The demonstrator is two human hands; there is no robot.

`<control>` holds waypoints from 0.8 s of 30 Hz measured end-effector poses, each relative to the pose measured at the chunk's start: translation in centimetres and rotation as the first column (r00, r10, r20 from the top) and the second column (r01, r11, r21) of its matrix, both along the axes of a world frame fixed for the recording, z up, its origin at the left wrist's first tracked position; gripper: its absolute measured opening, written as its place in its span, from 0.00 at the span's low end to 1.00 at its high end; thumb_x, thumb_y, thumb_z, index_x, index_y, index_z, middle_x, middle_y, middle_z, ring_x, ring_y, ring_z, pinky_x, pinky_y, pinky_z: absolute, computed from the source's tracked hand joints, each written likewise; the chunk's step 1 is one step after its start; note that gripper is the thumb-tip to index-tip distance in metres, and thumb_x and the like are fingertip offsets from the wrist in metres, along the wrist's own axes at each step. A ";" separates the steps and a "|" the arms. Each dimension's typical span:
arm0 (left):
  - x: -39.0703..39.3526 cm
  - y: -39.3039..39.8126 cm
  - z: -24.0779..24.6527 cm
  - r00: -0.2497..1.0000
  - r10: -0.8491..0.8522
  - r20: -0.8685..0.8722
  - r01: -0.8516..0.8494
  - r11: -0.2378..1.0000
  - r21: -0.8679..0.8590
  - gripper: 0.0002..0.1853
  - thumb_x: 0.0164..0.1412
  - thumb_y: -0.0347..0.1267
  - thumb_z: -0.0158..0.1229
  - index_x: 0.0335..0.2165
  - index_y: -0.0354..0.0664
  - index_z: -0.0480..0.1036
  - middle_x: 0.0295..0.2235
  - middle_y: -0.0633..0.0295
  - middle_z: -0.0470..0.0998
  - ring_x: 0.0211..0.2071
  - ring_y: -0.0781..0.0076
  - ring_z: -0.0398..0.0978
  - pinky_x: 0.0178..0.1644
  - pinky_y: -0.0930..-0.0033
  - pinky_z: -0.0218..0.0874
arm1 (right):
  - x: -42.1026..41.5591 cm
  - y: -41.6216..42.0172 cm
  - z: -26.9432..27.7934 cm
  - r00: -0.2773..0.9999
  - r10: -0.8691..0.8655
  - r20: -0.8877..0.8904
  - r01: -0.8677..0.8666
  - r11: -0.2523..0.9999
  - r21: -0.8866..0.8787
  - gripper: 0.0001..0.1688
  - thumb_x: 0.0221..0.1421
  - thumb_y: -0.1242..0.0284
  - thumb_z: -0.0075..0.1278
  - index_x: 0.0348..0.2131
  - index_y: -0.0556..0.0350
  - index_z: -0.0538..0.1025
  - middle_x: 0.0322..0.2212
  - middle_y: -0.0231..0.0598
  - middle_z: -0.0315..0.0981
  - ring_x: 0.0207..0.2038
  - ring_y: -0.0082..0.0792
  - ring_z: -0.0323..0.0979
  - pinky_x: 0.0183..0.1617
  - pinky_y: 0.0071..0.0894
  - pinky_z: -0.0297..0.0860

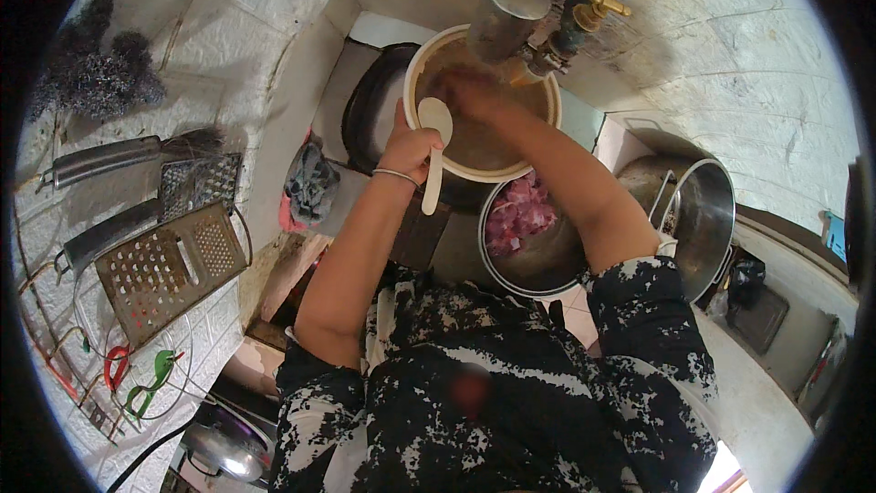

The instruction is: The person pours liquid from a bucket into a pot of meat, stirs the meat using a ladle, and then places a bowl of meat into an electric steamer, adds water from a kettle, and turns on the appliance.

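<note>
My left hand is at the left rim of a cream round tub, with a pale flat spoon held under the thumb, its handle pointing down. Fingers of this hand go behind the tub's wall. Inside the tub, which holds brownish liquid, my right hand is blurred and partly hidden, so its fingers cannot be made out. Below the tub, a metal pot holds chunks of raw red meat, close under my right forearm.
A brass tap and a metal cup-like vessel are above the tub. A dark-rimmed basin lies left of it, near a grey cloth. A large steel pot stands right. Metal graters hang on the left wall.
</note>
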State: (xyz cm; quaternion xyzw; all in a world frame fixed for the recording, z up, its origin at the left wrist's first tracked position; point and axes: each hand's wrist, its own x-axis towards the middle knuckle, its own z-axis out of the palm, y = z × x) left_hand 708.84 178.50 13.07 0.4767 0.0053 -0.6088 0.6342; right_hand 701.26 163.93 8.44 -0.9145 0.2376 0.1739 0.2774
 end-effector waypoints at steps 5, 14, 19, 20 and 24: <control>0.7 -0.6 1.5 0.999 -0.028 0.022 0.027 0.999 0.034 0.44 0.26 0.13 0.42 0.50 0.50 0.49 0.37 0.59 0.61 0.36 0.62 0.63 0.34 0.66 0.61 | -2.6 0.8 2.0 0.974 0.222 -0.047 -0.227 0.937 -0.266 0.24 0.40 0.64 0.48 0.41 0.48 0.69 0.40 0.44 0.65 0.45 0.41 0.62 0.45 0.37 0.61; 1.0 -0.9 2.2 0.996 -0.069 0.049 0.070 0.998 -0.003 0.43 0.27 0.13 0.42 0.49 0.48 0.50 0.36 0.59 0.61 0.35 0.62 0.63 0.35 0.65 0.61 | -1.6 0.5 2.7 0.992 0.021 -0.128 -0.022 1.000 -0.009 0.25 0.41 0.71 0.47 0.44 0.49 0.65 0.42 0.47 0.63 0.41 0.44 0.65 0.43 0.40 0.63; 0.9 -0.5 1.9 0.994 -0.064 0.083 0.062 0.998 0.029 0.39 0.27 0.14 0.43 0.46 0.46 0.53 0.35 0.58 0.61 0.35 0.61 0.63 0.34 0.64 0.61 | -4.6 -2.1 3.7 0.992 0.008 0.127 -0.004 0.999 -0.036 0.23 0.38 0.78 0.43 0.41 0.55 0.68 0.37 0.49 0.66 0.38 0.49 0.65 0.43 0.39 0.62; 0.9 -0.4 1.8 0.995 -0.057 0.079 0.056 0.998 0.023 0.39 0.27 0.14 0.43 0.46 0.46 0.53 0.35 0.57 0.61 0.34 0.61 0.64 0.34 0.63 0.61 | -5.3 -1.9 6.0 0.999 0.035 0.035 -0.035 0.999 0.003 0.24 0.38 0.79 0.43 0.41 0.55 0.68 0.36 0.48 0.66 0.37 0.49 0.65 0.43 0.39 0.62; 0.5 -0.4 2.1 0.999 -0.023 0.033 0.022 0.999 0.028 0.37 0.29 0.14 0.43 0.45 0.46 0.53 0.35 0.57 0.61 0.34 0.60 0.64 0.33 0.60 0.62 | -10.6 -3.2 13.0 0.930 -0.252 0.267 0.242 0.968 0.071 0.19 0.43 0.78 0.44 0.40 0.58 0.69 0.35 0.45 0.69 0.36 0.36 0.68 0.40 0.30 0.64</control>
